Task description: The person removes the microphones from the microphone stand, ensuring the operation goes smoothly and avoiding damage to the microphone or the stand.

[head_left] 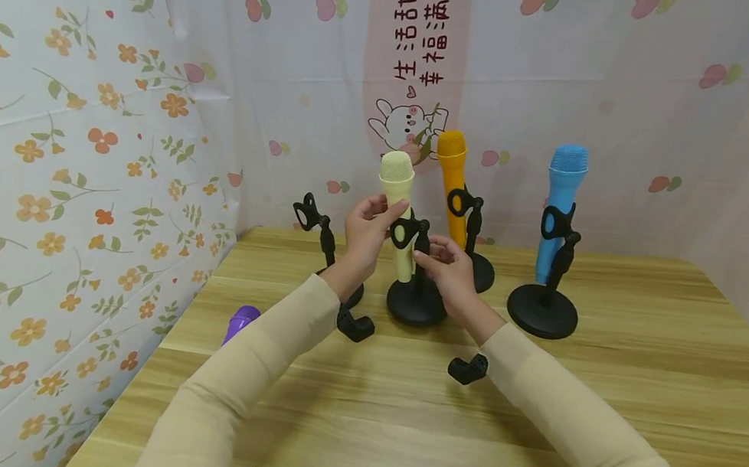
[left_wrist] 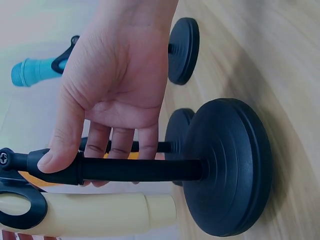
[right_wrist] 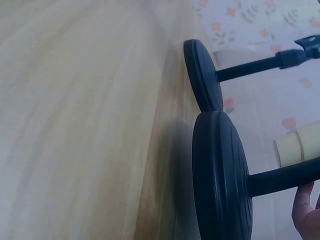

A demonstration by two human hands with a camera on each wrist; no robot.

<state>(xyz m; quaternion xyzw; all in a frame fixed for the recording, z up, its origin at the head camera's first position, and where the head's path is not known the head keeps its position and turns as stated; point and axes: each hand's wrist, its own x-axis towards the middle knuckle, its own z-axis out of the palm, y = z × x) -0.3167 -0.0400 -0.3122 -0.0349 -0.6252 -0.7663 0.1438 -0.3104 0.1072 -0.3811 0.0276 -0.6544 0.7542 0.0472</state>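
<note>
My left hand (head_left: 368, 229) grips a cream microphone (head_left: 397, 168) by its upper body, thumb across the front. The microphone sits tilted in the clip of a black microphone stand (head_left: 416, 308), its lower end beside the pole. From the right, my right hand (head_left: 451, 271) holds that stand's pole below the clip. In the left wrist view, the right thumb presses on the pole's collar, with fingers behind the pole (left_wrist: 140, 170). At the lower left corner there, only a few left-hand fingertips show. The right wrist view catches some right-hand fingers (right_wrist: 304, 212) beside the pole.
An orange microphone (head_left: 453, 150) and a blue microphone (head_left: 567, 174) stand in their own stands behind and to the right. Left is a stand with an unfilled clip (head_left: 307, 212). A purple microphone (head_left: 242, 320) lies partly behind the left sleeve. Wrist-camera parts (head_left: 468, 369) hang below the forearms.
</note>
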